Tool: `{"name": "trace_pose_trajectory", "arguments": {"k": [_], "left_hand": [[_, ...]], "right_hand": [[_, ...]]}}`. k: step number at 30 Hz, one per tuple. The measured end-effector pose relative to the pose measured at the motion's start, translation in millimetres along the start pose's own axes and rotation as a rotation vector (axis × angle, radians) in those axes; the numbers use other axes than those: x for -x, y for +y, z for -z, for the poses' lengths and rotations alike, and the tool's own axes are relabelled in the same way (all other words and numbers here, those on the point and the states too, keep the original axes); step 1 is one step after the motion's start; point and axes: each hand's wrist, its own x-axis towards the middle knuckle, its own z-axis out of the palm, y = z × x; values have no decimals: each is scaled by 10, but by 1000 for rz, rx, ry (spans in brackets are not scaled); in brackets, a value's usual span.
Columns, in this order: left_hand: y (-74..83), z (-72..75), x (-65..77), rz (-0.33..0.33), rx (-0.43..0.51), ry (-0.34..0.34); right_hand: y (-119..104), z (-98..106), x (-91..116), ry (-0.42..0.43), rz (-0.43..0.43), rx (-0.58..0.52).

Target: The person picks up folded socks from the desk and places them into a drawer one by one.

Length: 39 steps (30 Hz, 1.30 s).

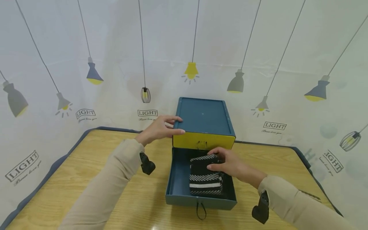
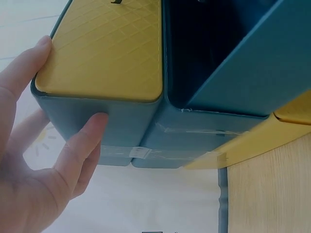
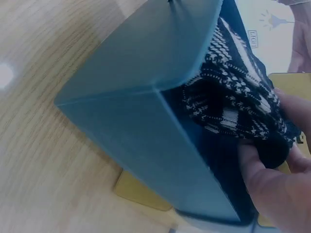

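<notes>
A folded black-and-white patterned knitted cloth [image 1: 205,179] lies partly in the pulled-out blue drawer [image 1: 177,172]. My right hand [image 1: 230,161] grips its far right part, thumb on top; in the right wrist view, fingers [image 3: 252,165] reach beneath the knitted cloth [image 3: 238,92], inside the drawer wall. With fingers spread, my left hand [image 1: 159,130] rests at the upper left front corner of the blue drawer cabinet [image 1: 202,111]. In the left wrist view one digit lies along the top edge and other fingers [image 2: 92,128] touch the side wall.
Above the pulled-out drawer is a closed yellow drawer [image 1: 184,140]; another yellow section [image 2: 252,141] sits beneath it. A black loop pull [image 1: 201,211] hangs from the blue drawer's front. The wooden table [image 1: 120,185] meets a lamp-printed backdrop [image 1: 166,48] behind the cabinet.
</notes>
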Motion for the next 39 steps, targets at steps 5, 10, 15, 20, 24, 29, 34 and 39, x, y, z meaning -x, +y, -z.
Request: {"name": "trace_pose_trajectory", "arguments": {"k": [5,10,15,20,24,29,34,39], "left_hand": [[15,-1,4,2,-9,1],[7,-7,-1,10,-25,9],[-12,2,-14,8,-20,4],[-8,10,-12,3,-24,7],[1,6,-10,0,-33,8],[34,5,8,5,-28,7],[167,-8,101,8,-13,-6],[137,-6,81,17,-3,-3]], "right_hand": [[-26,-61,-72,-23,-38,-10],[-12,-96,-159,-42,-56,-35],[-22,-148,-185,-50,-89,-56],[-28,-212,-197,-56,-97,-56],[-42,-233,-205,-68,-95,-60],[-53,-239,-220,-82,-112,-31],[-53,-239,-230,-87,-130,11],[-64,-246,-208,-66,-137,19]]}}
